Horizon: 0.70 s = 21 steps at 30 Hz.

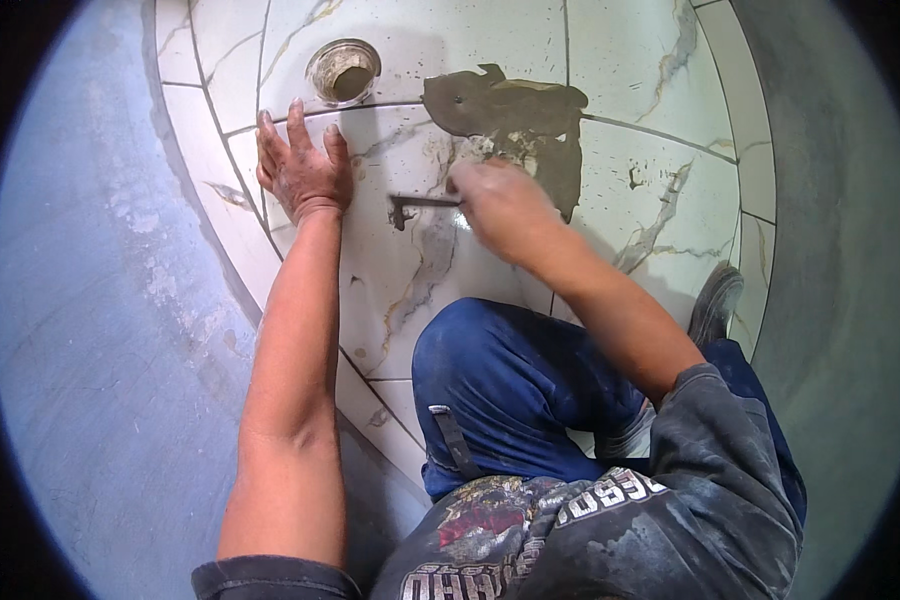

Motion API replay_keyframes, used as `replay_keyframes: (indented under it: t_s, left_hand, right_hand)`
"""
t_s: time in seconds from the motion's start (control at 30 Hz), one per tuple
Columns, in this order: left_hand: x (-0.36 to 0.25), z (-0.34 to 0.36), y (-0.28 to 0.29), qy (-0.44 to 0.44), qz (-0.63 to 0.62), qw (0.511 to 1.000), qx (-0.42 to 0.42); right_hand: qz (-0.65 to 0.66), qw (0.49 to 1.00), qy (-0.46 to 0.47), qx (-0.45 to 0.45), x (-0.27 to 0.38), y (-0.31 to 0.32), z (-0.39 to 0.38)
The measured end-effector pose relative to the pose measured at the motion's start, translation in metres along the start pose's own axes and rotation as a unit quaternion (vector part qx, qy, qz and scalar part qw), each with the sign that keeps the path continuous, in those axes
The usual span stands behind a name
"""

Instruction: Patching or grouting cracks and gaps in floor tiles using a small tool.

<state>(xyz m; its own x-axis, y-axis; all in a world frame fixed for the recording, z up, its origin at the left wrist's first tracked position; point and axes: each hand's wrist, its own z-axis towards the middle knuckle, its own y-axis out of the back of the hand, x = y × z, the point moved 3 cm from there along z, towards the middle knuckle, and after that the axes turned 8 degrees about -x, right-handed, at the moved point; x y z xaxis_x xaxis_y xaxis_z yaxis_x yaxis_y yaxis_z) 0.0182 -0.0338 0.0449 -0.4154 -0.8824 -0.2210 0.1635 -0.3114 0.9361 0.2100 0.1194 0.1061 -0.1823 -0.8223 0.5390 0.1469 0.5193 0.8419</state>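
Note:
My left hand (308,175) rests with fingers apart on the white veined tile (405,290), just below the round drain opening (340,72) in the floor. My right hand (502,208) is closed on a dark, thin scraping tool (425,200), whose blade edge reaches left across the tile. Its far end has a clump of dark paste. A wide patch of wet grey-brown grout (510,100) covers the tile and joints above and right of my right hand, with lighter crumbly material near my fingers. The right hand is slightly blurred.
A blue plastered surface (90,280) curves along the left, and a grey one (840,280) along the right, both bordering narrow tile strips (755,175). My bent knee in blue trousers (480,360) sits low in the middle, and my shoe (715,300) stands at the right.

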Motion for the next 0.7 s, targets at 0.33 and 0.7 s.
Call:
replay_keyframes:
  t_s: [0.33, 0.7]
  left_hand:
    - [0.002, 0.000, 0.001, 0.001, 0.000, 1.000, -0.008]
    - [-0.001, 0.000, -0.001, -0.001, 0.000, 1.000, -0.009]
  right_hand:
    - [0.008, 0.988, 0.079, -0.135, -0.004, 0.073, 0.006]
    - [-0.035, 0.966, 0.184, -0.176, 0.002, 0.025, -0.026]
